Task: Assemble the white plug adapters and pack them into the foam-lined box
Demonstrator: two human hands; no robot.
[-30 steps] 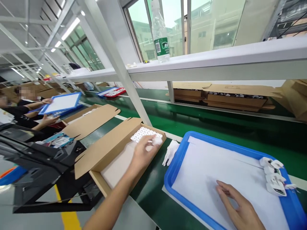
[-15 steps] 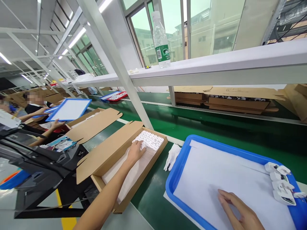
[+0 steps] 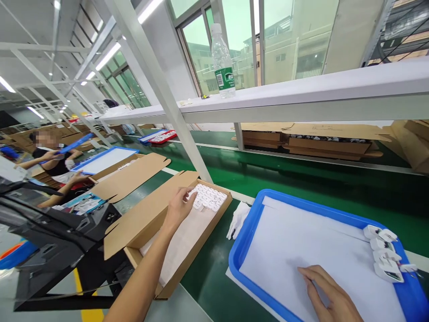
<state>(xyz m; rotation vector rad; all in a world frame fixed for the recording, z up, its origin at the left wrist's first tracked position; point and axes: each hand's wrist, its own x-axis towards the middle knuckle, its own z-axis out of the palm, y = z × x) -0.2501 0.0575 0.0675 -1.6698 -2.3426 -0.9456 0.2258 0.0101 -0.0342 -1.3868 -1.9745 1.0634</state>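
My left hand [image 3: 180, 206] is over the open cardboard box [image 3: 204, 245], at the near left edge of rows of small white plastic parts [image 3: 210, 197]. Its fingers are bent in a pinch; what lies between them, if anything, blends with the white parts behind. A pale liner sheet [image 3: 182, 250] covers the rest of the box floor. Above the white sheet in the blue tray [image 3: 246, 245] hovers my right hand [image 3: 330, 290], thumb and fingers apart with nothing seen between them. Several white housings [image 3: 385, 257] stand along the tray's right rim.
A white glove [image 3: 238, 219] lies between box and tray. A slanted metal post [image 3: 191, 145] rises behind the box to a shelf bearing a water bottle [image 3: 224, 67]. Farther left, a co-worker [image 3: 47, 150] handles blue trays. Cartons [image 3: 330, 146] stand beneath the shelf.
My left hand has shifted back and left from on top of the white parts to their edge. My right hand stays nearly still. At the left, the co-worker's blue-framed trays have moved.
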